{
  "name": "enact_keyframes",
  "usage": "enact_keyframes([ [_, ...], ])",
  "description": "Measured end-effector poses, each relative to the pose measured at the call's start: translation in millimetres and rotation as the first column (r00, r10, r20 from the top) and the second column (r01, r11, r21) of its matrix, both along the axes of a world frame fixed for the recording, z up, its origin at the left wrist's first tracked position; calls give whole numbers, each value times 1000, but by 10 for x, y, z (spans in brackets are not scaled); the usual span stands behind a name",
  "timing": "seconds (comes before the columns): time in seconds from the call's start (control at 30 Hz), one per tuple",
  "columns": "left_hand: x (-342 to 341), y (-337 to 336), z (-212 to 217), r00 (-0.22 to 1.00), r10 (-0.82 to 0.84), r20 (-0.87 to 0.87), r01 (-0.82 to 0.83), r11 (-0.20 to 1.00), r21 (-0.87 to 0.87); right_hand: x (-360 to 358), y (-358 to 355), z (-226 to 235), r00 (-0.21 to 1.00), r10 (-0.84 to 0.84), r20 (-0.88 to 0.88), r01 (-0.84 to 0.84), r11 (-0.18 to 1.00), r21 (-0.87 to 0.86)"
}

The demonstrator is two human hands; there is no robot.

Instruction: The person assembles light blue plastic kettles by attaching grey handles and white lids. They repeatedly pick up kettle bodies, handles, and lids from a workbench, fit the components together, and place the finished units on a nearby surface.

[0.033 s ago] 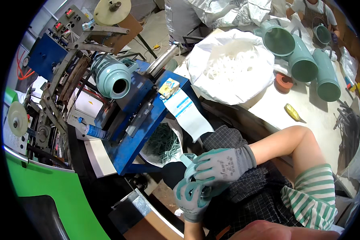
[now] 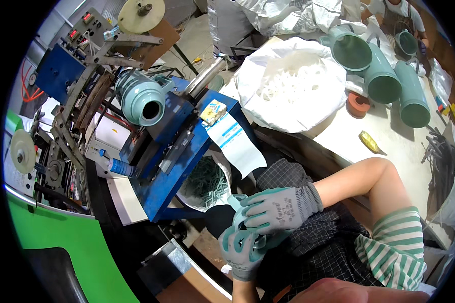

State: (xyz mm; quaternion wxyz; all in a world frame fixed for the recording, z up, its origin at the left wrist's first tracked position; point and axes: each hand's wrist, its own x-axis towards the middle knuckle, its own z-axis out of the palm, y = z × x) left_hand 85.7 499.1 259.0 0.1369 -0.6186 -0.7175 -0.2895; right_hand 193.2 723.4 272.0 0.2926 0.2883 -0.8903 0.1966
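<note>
Scrap bin (image 2: pixel 189 200), blue bench (image 2: pixel 154 197) block right hand (image 2: pixel 275 209) forward-left; tabletop (image 2: pixel 341 134) passable beside white bag (image 2: pixel 253 96).

Pretty bright on the right, white bag (image 2: pixel 278 115) nearly blown out, deep shadow under the blue bench (image 2: pixel 162 194). Fisheye bends the green panel (image 2: pixel 71 233) near left; corners go black.

Bright light hitting pale worktable (image 2: pixel 346 141) at right, blue metal bench (image 2: pixel 164 194) left of centre, green panel (image 2: pixel 60 227) lower left, grey floor (image 2: pixel 199 35) beyond.

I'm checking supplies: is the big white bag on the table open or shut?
Open: the white bag has its mouth spread wide, with small white pieces heaped inside.
</note>
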Motion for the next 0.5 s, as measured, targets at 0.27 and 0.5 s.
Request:
enact_keyframes([
  [0.27, 46, 67, 290, 994, 86, -74, -90, 995, -46, 28, -241, -160, 978, -128, 163, 129, 992, 2],
  [0.5, 9, 44, 279, 974, 200, -103, -220, 945, -243, -58, -332, -268, 984, -159, 85, 151, 984, 93],
])
